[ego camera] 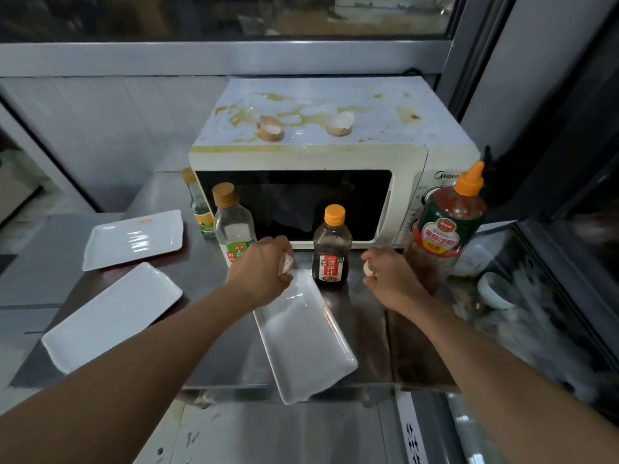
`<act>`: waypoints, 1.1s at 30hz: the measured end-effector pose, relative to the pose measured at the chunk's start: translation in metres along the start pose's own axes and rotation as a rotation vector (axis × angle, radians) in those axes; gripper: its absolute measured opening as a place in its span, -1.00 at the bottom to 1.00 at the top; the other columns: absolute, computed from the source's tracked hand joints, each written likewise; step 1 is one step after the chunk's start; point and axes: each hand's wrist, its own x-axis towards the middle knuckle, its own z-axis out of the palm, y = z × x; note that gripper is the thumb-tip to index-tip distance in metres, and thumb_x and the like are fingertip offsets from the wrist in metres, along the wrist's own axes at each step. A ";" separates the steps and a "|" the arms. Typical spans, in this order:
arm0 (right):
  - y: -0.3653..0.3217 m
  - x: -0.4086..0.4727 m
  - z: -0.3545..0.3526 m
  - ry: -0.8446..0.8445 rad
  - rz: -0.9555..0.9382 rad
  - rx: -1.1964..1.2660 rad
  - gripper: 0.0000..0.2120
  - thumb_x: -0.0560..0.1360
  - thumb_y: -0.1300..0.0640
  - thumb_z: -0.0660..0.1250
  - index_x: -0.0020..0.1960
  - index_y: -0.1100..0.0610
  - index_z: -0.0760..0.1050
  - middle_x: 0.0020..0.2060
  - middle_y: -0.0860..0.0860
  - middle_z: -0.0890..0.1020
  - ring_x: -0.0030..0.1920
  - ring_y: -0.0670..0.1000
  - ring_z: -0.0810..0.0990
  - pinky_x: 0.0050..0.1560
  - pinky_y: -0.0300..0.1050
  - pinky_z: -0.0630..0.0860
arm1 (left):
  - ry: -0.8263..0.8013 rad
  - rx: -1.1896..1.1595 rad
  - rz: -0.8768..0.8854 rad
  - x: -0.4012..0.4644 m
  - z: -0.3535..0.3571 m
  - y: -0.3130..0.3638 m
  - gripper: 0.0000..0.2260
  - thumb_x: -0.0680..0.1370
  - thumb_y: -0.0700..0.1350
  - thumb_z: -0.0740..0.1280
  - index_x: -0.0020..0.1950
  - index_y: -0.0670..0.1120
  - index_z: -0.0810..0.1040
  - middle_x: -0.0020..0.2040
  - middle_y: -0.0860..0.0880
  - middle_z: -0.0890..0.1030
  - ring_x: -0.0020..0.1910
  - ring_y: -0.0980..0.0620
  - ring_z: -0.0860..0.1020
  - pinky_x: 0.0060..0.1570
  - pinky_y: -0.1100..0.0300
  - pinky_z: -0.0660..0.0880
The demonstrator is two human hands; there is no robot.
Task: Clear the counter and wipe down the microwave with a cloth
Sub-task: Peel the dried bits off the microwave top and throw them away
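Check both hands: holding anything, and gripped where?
Left hand: fingers curled round a pale eggshell piece, mostly hidden in the fist. Right hand: fingers pinch a second eggshell piece at its edge. Exact contact spots cannot be told.

We note a white microwave (335,192), door shut, top smeared yellow-brown and bearing two eggshell halves (270,128), standing at the rear of a steel counter (207,283).
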 end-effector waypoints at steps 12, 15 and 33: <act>-0.070 -0.038 -0.100 0.160 -0.065 0.017 -0.53 0.45 0.23 0.39 0.33 0.13 0.40 0.22 0.13 0.51 0.22 0.11 0.47 0.14 -0.18 0.35 | 0.066 -0.011 0.139 -0.014 -0.088 0.015 -0.68 0.39 -0.11 0.44 0.10 -0.01 0.45 0.05 -0.03 0.53 0.03 -0.06 0.51 0.01 0.02 0.50; -0.088 -0.039 -0.119 0.179 -0.073 0.011 -0.53 0.46 0.21 0.39 0.34 0.15 0.39 0.23 0.13 0.50 0.23 0.13 0.47 0.15 -0.15 0.37 | 0.091 0.017 0.161 -0.015 -0.109 0.017 -0.69 0.41 -0.08 0.42 0.11 -0.01 0.45 0.06 -0.02 0.54 0.06 -0.07 0.50 0.07 0.00 0.47; -0.119 0.037 -0.175 0.239 -0.123 0.000 -0.53 0.47 0.16 0.39 0.34 0.18 0.38 0.25 0.13 0.45 0.24 0.11 0.43 0.02 -0.21 0.30 | 0.192 -0.009 0.148 0.035 -0.159 0.017 -0.65 0.43 -0.08 0.42 0.17 -0.01 0.46 0.11 -0.03 0.54 0.08 -0.04 0.51 -0.12 0.19 0.40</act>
